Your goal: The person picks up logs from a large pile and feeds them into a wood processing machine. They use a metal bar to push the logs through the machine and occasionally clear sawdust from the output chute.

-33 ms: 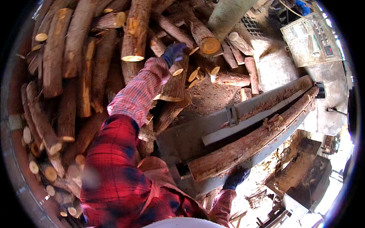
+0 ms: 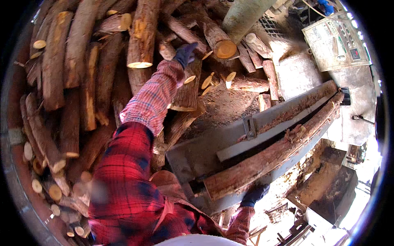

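My left hand (image 2: 185,53), in a dark blue glove, is stretched far out over the log pile. It grips the far top end of a short, thick log (image 2: 186,92) that leans on the heap. My right hand (image 2: 254,192), also gloved, is low beside me. It rests at the near end of a long barked log (image 2: 279,151) lying in the grey metal trough (image 2: 197,153) of a machine. Its fingers are hidden under that log's end. Both sleeves are red plaid.
Stacked round logs (image 2: 61,74) fill the left and top of the view, cut ends facing me. A grey metal rail (image 2: 266,123) runs beside the long log. A control panel (image 2: 336,41) stands at top right, and a pale post (image 2: 242,16) rises behind the pile. Sawdust covers the ground.
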### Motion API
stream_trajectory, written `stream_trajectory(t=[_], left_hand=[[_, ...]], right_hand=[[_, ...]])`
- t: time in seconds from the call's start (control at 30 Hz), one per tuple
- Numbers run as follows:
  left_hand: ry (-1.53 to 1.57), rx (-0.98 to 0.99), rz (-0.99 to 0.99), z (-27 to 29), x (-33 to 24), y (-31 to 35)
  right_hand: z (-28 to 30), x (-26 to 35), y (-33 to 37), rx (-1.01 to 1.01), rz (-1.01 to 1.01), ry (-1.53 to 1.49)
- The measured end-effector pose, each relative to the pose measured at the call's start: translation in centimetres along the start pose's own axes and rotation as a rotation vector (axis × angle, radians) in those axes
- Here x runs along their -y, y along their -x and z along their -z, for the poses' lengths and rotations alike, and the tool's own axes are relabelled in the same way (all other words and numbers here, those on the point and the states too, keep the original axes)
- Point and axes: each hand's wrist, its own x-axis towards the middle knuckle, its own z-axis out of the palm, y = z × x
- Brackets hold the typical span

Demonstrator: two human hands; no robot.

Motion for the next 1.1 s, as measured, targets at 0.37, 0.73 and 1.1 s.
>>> stream_trajectory(t=[0.37, 0.73, 1.1], left_hand=[[-0.262, -0.417, -0.379, -0.8, 3.1, -20.1], [0.416, 0.181, -0.005, 2.0, -1.6, -5.9], [-0.544, 0.592, -0.386, 9.5, -6.0, 24.1]], right_hand=[[0.8, 0.4, 0.7, -0.162, 0.069, 0.588], [1.6, -1.4, 0.5, -0.199, 0.082, 0.611], [-3.3, 1.7, 2.8, -0.248, 0.828, 0.707]])
